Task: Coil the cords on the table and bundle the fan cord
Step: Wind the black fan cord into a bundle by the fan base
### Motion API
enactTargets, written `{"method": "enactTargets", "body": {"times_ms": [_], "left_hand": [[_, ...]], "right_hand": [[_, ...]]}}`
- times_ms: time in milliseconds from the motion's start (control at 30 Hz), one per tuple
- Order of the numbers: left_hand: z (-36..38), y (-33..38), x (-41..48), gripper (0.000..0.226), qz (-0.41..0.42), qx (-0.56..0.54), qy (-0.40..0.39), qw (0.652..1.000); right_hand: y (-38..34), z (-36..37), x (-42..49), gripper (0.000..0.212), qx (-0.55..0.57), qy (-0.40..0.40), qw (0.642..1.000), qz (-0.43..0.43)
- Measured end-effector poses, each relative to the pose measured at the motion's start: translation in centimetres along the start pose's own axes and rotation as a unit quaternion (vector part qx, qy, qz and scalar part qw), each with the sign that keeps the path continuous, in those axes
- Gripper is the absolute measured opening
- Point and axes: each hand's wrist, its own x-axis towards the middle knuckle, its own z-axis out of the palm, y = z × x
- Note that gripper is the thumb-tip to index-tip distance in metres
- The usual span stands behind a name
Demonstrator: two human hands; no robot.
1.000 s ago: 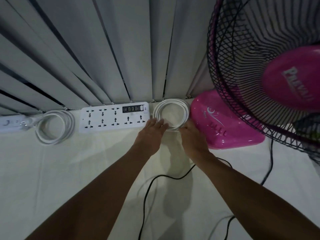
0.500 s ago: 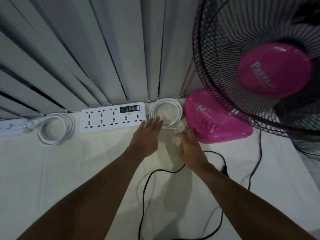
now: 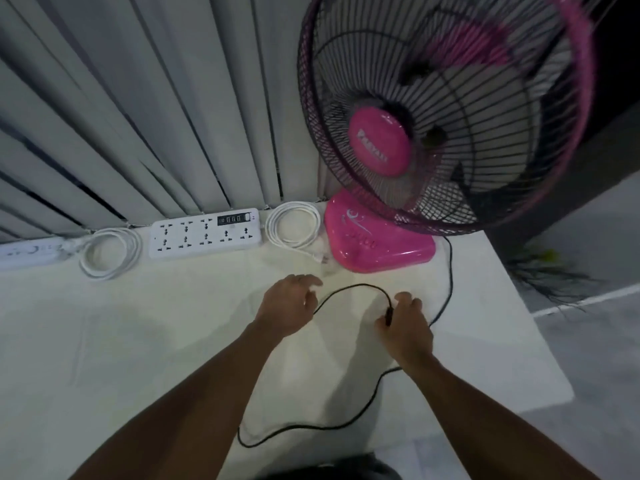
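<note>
One white coil (image 3: 110, 252) lies left of the strip (image 3: 204, 233) and a second coil (image 3: 292, 228) lies right of it, so the fan cord (image 3: 349, 289) is the job in hand. It sprawls loose over the table (image 3: 138, 341) from the fan (image 3: 377, 244). The right hand (image 3: 405, 327) pinches it, seemingly at a thick black fitting. The left hand (image 3: 289, 303) hovers loosely curled, holding nothing. It is best to anchor with that pinch and feed even loops in with the left hand, without dragging the fan.

glossy pink plastic fan base (image 3: 381, 249); matt cloth table cover (image 3: 138, 341).
</note>
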Motion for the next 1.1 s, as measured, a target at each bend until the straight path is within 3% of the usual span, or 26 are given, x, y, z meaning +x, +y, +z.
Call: {"method": "enactTargets", "body": {"times_ms": [133, 300, 367, 500, 600, 700, 767, 833, 900, 1033, 1100], "left_hand": [[2.4, 3.4, -1.4, 0.010, -0.057, -0.119, -0.017, 0.991], [3.4, 7.8, 0.1, 0.026, -0.216, -0.238, -0.083, 0.943], [2.9, 9.3, 1.2, 0.031, -0.268, -0.324, -0.072, 0.905], [0.6, 11.4, 2.9, 0.033, -0.326, -0.526, -0.002, 0.786], [-1.5, 12.1, 3.4, 0.030, -0.329, -0.611, 0.022, 0.720], [-4.1, 12.2, 3.1, 0.026, -0.312, -0.658, 0.049, 0.684], [-5.7, 11.8, 2.6, 0.027, -0.303, -0.683, 0.054, 0.662], [-7.5, 11.1, 1.5, 0.027, -0.290, -0.694, 0.030, 0.658], [-9.3, 10.6, 0.3, 0.032, -0.269, -0.695, -0.010, 0.667], [-12.5, 10.5, -1.4, 0.040, -0.212, -0.705, -0.077, 0.672], [-13.5, 10.3, -1.9, 0.032, -0.189, -0.706, -0.092, 0.676]], "right_hand": [[1.5, -0.2, 1.1, 0.037, 0.138, -0.067, 0.983, 0.102], [1.5, -1.9, 1.5, 0.017, 0.218, -0.044, 0.974, 0.044], [1.1, -2.9, 0.9, 0.014, 0.292, -0.007, 0.956, -0.022], [0.8, -3.8, -0.4, 0.028, 0.331, 0.030, 0.922, -0.200], [1.1, -3.9, -1.2, 0.048, 0.301, -0.045, 0.910, -0.281], [0.5, -4.2, -1.3, 0.064, 0.302, -0.132, 0.914, -0.239], [-1.0, -5.0, -0.7, 0.055, 0.361, -0.101, 0.910, -0.178], [-3.3, -6.4, -0.1, 0.048, 0.376, -0.059, 0.908, -0.174], [-6.0, -7.8, 0.2, 0.048, 0.385, -0.072, 0.896, -0.211], [-10.6, -9.0, -1.4, 0.064, 0.371, -0.249, 0.860, -0.247], [-12.1, -8.5, -2.2, 0.057, 0.353, -0.296, 0.849, -0.258]]}}
